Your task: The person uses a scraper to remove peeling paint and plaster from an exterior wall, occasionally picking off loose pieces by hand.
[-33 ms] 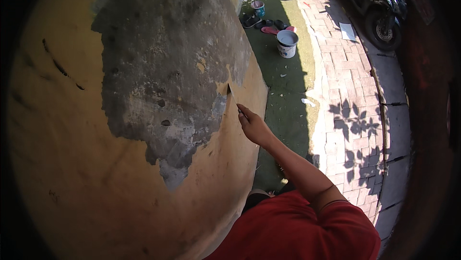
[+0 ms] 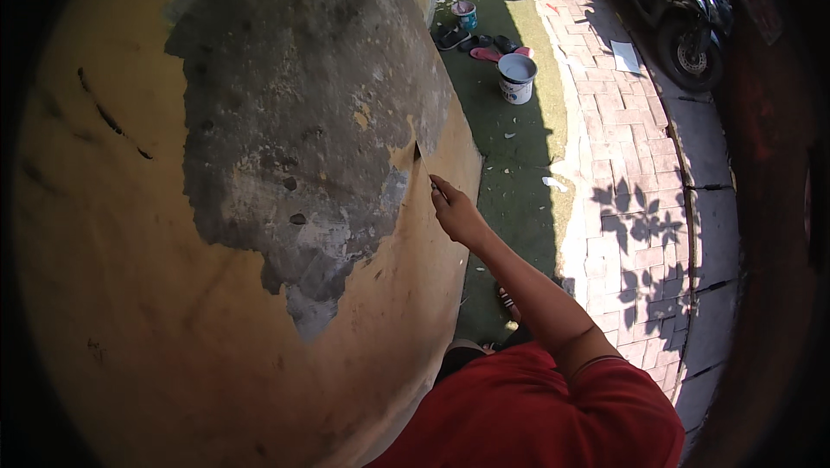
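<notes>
My right hand (image 2: 456, 214) is closed around the handle of a scraper (image 2: 420, 155). The thin blade points up and away from me and meets the wall at the right edge of a large bare patch. Yellowish paint (image 2: 380, 330) covers the wall around that patch. Inside it, rough grey plaster (image 2: 294, 96) shows, with small pits and a few leftover flecks of paint. Lighter grey smears mark its lower end. My left hand is out of the picture.
On the green ground right of the wall stand a white bucket (image 2: 517, 88) with grey contents and a smaller blue pot (image 2: 464, 14). Pink sandals (image 2: 486, 54) and dark shoes lie between them. Beyond the brick paving (image 2: 614, 114) a motorcycle (image 2: 683, 19) is parked.
My right hand and the scraper have shifted slightly up and away from me along the patch's edge. The grip is the same.
</notes>
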`<state>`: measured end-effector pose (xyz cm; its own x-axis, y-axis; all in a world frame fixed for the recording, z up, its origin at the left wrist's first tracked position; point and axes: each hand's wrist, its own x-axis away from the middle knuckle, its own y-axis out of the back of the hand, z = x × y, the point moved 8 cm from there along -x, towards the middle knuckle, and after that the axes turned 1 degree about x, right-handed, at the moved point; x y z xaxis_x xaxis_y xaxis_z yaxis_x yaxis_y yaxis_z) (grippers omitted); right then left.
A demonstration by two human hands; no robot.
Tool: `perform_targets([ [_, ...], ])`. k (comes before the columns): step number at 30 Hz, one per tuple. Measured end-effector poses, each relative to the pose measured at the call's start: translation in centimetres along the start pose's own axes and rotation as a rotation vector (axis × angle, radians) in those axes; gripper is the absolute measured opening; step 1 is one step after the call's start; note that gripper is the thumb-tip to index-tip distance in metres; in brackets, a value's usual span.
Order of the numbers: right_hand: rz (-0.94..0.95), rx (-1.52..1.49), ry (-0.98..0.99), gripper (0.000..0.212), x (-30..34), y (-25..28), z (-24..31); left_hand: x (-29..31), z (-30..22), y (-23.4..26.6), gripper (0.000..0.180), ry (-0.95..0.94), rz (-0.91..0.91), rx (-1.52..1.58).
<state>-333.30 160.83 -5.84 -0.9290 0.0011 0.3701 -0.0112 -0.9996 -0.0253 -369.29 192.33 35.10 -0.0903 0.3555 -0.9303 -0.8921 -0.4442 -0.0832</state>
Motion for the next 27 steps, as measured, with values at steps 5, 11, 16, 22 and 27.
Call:
perform_targets([
  [5, -0.015, 0.019, 0.138, 0.048, 2.3, -2.7, -2.1, -0.1, 0.2, -0.2, 0.052, 0.07, -0.013, 0.095],
  [11, 0.005, 0.018, 0.054, 0.048, 3.0, -2.1, -3.0, 0.0, 0.1, -0.4, 0.052, 0.055, -0.027, 0.117],
  [16, 0.026, 0.027, 0.161, 0.047, 5.1, -2.6, -1.5, -0.2, -0.7, -0.3, 0.052, 0.04, -0.004, 0.103],
  [22, 0.051, 0.142, 0.156, 0.046, 4.9, -1.1, 1.1, -0.1, -0.5, -0.3, 0.05, 0.015, 0.017, -0.002],
  [27, 0.103, 0.249, 0.279, 0.046, 7.9, -2.1, 0.1, -0.1, -0.7, -0.2, 0.046, 0.027, 0.001, -0.022],
])
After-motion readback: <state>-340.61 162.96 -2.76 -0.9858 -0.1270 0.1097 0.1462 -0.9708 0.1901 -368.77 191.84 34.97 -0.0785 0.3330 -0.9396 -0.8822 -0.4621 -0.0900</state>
